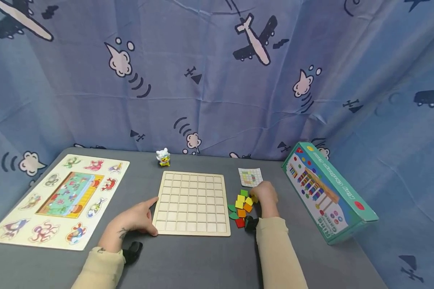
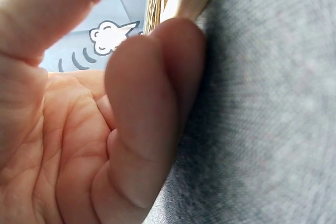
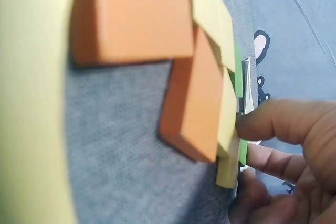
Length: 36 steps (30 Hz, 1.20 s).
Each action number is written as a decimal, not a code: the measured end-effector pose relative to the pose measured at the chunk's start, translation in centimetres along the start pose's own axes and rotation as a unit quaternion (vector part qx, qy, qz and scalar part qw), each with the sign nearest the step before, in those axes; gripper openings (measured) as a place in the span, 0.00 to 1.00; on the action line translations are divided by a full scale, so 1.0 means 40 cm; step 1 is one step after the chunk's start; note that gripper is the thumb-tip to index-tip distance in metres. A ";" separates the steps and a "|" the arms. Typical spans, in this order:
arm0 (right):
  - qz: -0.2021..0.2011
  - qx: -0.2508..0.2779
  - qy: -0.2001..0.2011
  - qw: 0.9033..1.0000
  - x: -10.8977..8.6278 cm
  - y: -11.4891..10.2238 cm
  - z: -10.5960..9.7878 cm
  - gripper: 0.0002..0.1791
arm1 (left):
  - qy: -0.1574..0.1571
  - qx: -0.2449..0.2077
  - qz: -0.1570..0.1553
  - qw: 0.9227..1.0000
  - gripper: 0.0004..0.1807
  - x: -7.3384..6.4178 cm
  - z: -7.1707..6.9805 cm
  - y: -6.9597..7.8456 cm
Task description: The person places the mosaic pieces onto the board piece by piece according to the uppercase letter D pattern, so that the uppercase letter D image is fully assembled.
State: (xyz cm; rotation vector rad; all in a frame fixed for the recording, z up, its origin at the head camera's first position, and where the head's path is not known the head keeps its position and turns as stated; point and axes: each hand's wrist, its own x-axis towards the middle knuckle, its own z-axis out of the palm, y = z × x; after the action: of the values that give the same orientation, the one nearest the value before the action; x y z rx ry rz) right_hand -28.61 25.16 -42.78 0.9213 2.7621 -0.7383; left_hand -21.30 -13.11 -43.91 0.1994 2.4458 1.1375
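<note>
The square wooden grid board [image 1: 192, 202] lies flat on the table. My left hand [image 1: 135, 218] is at its left edge, with index finger and thumb spread apart, touching the edge; the left wrist view shows fingertips against its side. To the right of the board lies a small pile of coloured pieces: yellow blocks [image 1: 240, 204], orange blocks [image 1: 241, 213], a red block [image 1: 240, 222] and green leaf-shaped pieces [image 1: 233, 215]. My right hand [image 1: 267, 196] reaches the pile's far right side. In the right wrist view its thumb and finger pinch a green block [image 3: 243, 153], partly hidden behind a yellow one.
A printed grid card [image 1: 250, 177] lies behind the pile. A green game box [image 1: 329, 194] stands on the right. On the left lies a sea-animal puzzle board [image 1: 110, 168]. A small white-and-yellow figurine [image 1: 163, 157] stands at the back, before a blue curtain [image 1: 166, 80].
</note>
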 end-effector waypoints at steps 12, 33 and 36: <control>-0.128 0.177 0.036 0.975 -0.044 -0.075 -0.025 0.16 | -0.002 -0.001 0.009 1.000 0.60 -0.002 -0.001 0.003; -0.214 0.437 -0.157 0.860 -0.195 -0.307 0.186 0.20 | -0.003 0.004 0.017 1.000 0.60 0.002 0.002 -0.001; -0.214 0.412 -0.172 0.869 -0.205 -0.322 0.216 0.21 | -0.002 0.004 0.018 1.000 0.60 0.000 0.002 -0.002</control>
State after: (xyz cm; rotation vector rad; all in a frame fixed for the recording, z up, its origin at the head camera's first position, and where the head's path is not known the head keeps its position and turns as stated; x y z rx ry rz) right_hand -29.89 7.66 -42.77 0.1717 2.2980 -2.0184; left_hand -21.27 -13.10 -44.03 0.2493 2.4540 1.1419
